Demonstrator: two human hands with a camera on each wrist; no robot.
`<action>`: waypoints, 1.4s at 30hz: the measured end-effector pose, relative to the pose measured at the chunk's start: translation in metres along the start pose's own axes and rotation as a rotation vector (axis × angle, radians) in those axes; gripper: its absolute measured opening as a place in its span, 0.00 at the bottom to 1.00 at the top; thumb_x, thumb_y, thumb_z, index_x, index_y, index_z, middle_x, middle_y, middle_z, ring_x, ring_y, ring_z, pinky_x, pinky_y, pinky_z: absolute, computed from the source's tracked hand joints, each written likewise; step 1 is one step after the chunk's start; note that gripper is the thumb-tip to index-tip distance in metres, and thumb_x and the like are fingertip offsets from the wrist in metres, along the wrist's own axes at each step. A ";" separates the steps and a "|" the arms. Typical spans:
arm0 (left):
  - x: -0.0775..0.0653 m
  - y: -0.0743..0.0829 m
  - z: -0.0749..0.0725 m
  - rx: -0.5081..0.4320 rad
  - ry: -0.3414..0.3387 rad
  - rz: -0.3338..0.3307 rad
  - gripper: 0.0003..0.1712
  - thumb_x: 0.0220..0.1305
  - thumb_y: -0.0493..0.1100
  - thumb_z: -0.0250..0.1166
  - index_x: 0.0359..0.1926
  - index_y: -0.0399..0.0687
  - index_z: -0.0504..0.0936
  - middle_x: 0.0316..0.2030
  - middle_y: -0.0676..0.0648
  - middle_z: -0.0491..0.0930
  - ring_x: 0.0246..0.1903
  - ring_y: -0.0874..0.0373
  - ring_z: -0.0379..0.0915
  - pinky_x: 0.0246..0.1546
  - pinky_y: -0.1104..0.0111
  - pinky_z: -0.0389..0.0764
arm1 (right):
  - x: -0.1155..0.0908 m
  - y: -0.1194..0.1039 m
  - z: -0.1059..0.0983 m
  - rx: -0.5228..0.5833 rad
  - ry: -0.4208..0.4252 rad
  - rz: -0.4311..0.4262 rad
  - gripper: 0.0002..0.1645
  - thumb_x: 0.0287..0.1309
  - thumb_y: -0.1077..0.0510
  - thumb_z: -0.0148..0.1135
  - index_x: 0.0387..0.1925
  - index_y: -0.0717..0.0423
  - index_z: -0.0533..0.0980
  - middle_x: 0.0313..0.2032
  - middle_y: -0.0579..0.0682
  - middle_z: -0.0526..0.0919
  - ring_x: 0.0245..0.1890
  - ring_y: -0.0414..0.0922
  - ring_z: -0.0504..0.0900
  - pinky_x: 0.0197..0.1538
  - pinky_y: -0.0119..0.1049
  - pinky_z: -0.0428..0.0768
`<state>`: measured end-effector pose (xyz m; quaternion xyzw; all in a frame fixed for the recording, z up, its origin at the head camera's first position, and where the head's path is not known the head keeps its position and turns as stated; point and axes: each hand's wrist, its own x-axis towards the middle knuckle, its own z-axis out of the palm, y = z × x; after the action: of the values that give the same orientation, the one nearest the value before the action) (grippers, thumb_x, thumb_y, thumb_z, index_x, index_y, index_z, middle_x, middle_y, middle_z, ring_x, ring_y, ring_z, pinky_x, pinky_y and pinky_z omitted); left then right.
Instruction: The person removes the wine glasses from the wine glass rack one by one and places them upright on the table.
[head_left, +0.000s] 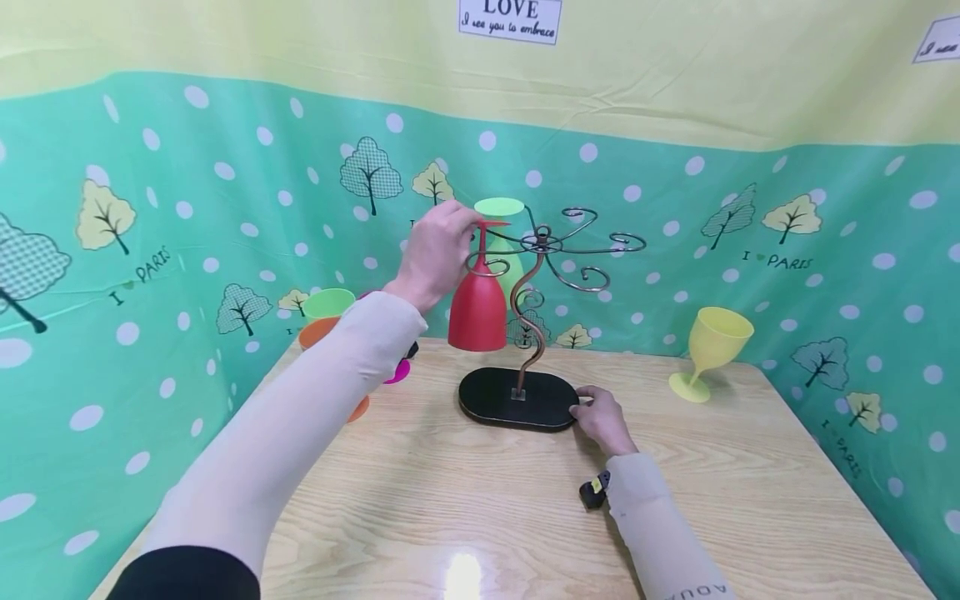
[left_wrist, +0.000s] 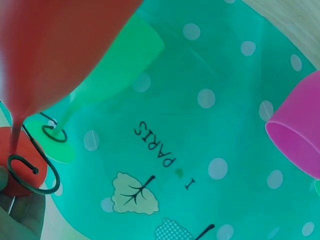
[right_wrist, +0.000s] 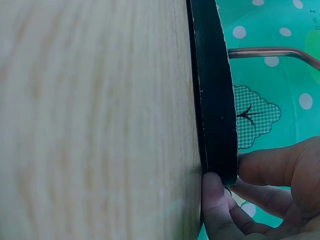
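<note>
A red plastic goblet [head_left: 477, 312] hangs upside down in a curled hook of the metal wine glass rack [head_left: 531, 329]. My left hand [head_left: 441, 254] pinches its round foot [left_wrist: 22, 172] at the top, and the stem passes through the hook [left_wrist: 55, 175]. Behind it a light green goblet [head_left: 508, 271] hangs the same way from another arm. My right hand [head_left: 603, 419] grips the right end of the rack's black oval base [head_left: 487, 398]. Seen from the right wrist, the fingers and thumb [right_wrist: 214, 192] close on the edge of that base [right_wrist: 215, 90].
A yellow goblet [head_left: 718, 337] stands upright at the back right of the wooden table [head_left: 525, 508]. At the left, partly behind my left arm, are an orange goblet [head_left: 318, 331], a green goblet [head_left: 328, 302] and a magenta goblet [left_wrist: 300, 120]. A patterned cloth surrounds the table.
</note>
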<state>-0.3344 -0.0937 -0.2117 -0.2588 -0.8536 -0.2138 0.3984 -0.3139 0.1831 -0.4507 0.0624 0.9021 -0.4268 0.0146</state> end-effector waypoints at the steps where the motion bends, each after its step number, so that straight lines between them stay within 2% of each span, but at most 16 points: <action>1: -0.001 0.000 0.000 -0.010 0.011 0.013 0.10 0.67 0.33 0.58 0.46 0.39 0.83 0.39 0.44 0.80 0.42 0.54 0.76 0.49 0.69 0.78 | 0.000 0.000 0.000 -0.001 0.000 -0.003 0.25 0.59 0.65 0.57 0.59 0.66 0.70 0.45 0.65 0.77 0.42 0.53 0.76 0.41 0.43 0.76; 5: -0.004 -0.002 -0.001 -0.056 0.069 0.055 0.09 0.67 0.32 0.57 0.43 0.38 0.83 0.38 0.43 0.80 0.41 0.52 0.76 0.48 0.68 0.78 | 0.001 0.001 0.001 -0.002 -0.001 -0.005 0.25 0.60 0.65 0.57 0.60 0.66 0.70 0.46 0.65 0.77 0.43 0.54 0.76 0.44 0.44 0.76; 13: -0.018 -0.006 -0.012 -0.159 0.259 0.129 0.07 0.64 0.29 0.58 0.38 0.35 0.83 0.34 0.42 0.80 0.37 0.51 0.75 0.43 0.65 0.79 | 0.001 0.000 0.001 0.001 0.004 -0.003 0.25 0.59 0.65 0.58 0.60 0.65 0.70 0.46 0.65 0.77 0.43 0.54 0.76 0.43 0.44 0.76; 19: -0.033 -0.009 -0.024 -0.147 0.331 0.137 0.07 0.65 0.31 0.59 0.38 0.35 0.83 0.34 0.42 0.80 0.38 0.51 0.76 0.44 0.64 0.79 | 0.000 0.000 -0.001 0.011 0.002 0.007 0.25 0.59 0.65 0.58 0.59 0.65 0.70 0.44 0.64 0.78 0.40 0.53 0.76 0.40 0.42 0.76; 22: -0.041 -0.012 -0.029 -0.143 0.347 0.129 0.07 0.65 0.31 0.59 0.39 0.35 0.83 0.34 0.42 0.81 0.38 0.51 0.76 0.44 0.63 0.79 | 0.001 0.000 -0.002 0.012 0.001 0.010 0.25 0.60 0.65 0.58 0.59 0.65 0.70 0.44 0.64 0.78 0.40 0.53 0.76 0.40 0.41 0.76; 27: -0.059 -0.015 -0.031 -0.168 0.348 0.078 0.06 0.63 0.31 0.61 0.40 0.36 0.83 0.36 0.42 0.81 0.39 0.51 0.76 0.44 0.62 0.80 | 0.002 0.000 -0.002 0.019 -0.007 0.019 0.25 0.60 0.64 0.58 0.59 0.65 0.70 0.49 0.65 0.77 0.45 0.54 0.76 0.44 0.43 0.76; 31: -0.078 -0.018 -0.028 -0.175 0.346 0.018 0.06 0.61 0.30 0.62 0.40 0.35 0.83 0.36 0.42 0.80 0.39 0.51 0.75 0.39 0.62 0.81 | 0.002 0.000 -0.002 0.028 -0.023 0.023 0.26 0.60 0.65 0.58 0.60 0.65 0.70 0.50 0.66 0.76 0.47 0.55 0.76 0.44 0.43 0.76; 35: -0.097 -0.022 -0.021 -0.182 0.339 -0.068 0.06 0.62 0.31 0.61 0.39 0.35 0.83 0.34 0.42 0.80 0.35 0.52 0.75 0.34 0.62 0.80 | 0.002 0.000 -0.004 0.055 -0.043 0.034 0.27 0.59 0.65 0.57 0.61 0.65 0.68 0.51 0.67 0.75 0.41 0.52 0.76 0.37 0.37 0.76; 39: -0.116 -0.026 -0.011 -0.200 0.323 -0.172 0.07 0.62 0.32 0.60 0.40 0.36 0.84 0.34 0.43 0.80 0.34 0.53 0.75 0.34 0.62 0.80 | 0.000 0.000 -0.006 0.086 -0.055 0.037 0.26 0.59 0.67 0.57 0.60 0.67 0.68 0.47 0.65 0.77 0.34 0.48 0.77 0.29 0.34 0.75; 42: -0.129 -0.028 -0.004 -0.212 0.313 -0.240 0.07 0.62 0.31 0.61 0.40 0.35 0.84 0.34 0.42 0.81 0.35 0.52 0.76 0.36 0.61 0.80 | -0.002 0.001 -0.007 0.101 -0.061 0.029 0.26 0.60 0.65 0.56 0.60 0.68 0.68 0.44 0.64 0.78 0.33 0.47 0.78 0.29 0.34 0.76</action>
<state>-0.2779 -0.1525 -0.3157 -0.1595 -0.7789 -0.3856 0.4683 -0.3113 0.1893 -0.4469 0.0628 0.8776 -0.4730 0.0452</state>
